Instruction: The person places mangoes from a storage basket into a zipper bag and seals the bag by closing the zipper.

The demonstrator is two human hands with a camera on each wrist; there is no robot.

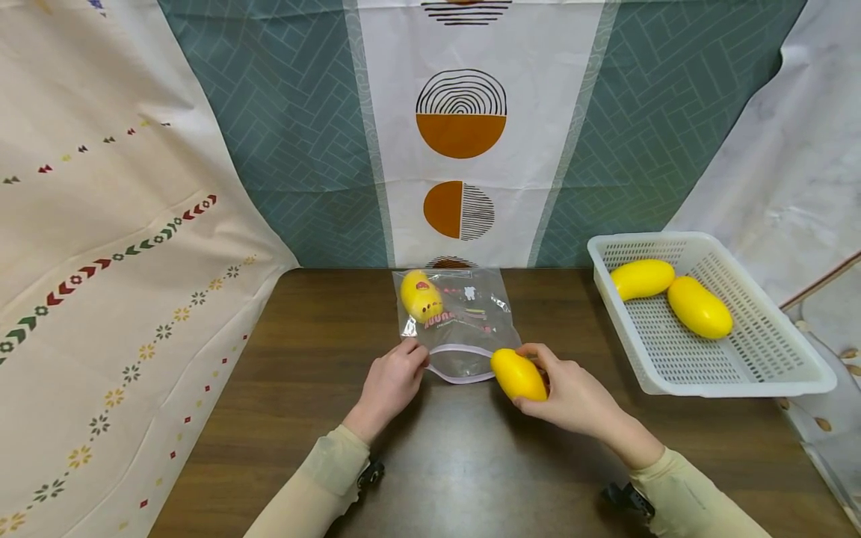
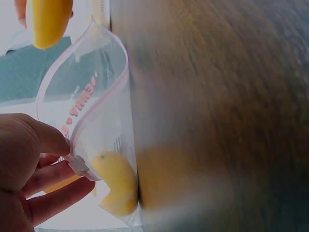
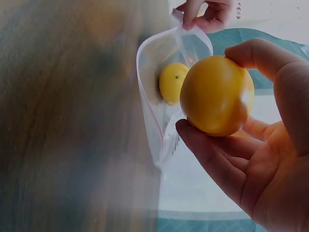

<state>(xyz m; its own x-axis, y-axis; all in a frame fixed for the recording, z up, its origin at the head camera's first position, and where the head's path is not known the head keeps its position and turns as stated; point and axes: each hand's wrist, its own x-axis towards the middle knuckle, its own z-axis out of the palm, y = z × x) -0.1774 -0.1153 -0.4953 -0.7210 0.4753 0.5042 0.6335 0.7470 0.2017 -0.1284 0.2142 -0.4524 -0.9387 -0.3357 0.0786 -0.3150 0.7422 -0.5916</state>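
Observation:
A clear zip-top bag (image 1: pixel 464 321) lies on the table with its pink-rimmed mouth gaping toward me. One yellow mango (image 1: pixel 421 297) is inside it, at the far left. My left hand (image 1: pixel 395 377) pinches the left end of the bag's rim near the slider (image 2: pixel 79 166), between thumb and fingers. In my right hand (image 1: pixel 572 392), thumb and fingers grip another yellow mango (image 3: pixel 217 95), held just outside the right side of the bag's mouth. The right wrist view shows the bagged mango (image 3: pixel 172 83) beyond the held one.
At the right stands a white perforated plastic basket (image 1: pixel 673 377) with two yellow mangoes (image 1: pixel 699 307) in it. The dark wooden table (image 1: pixel 303 321) ends at a patterned cloth (image 1: pixel 323 149) behind, with pale cloths at both sides.

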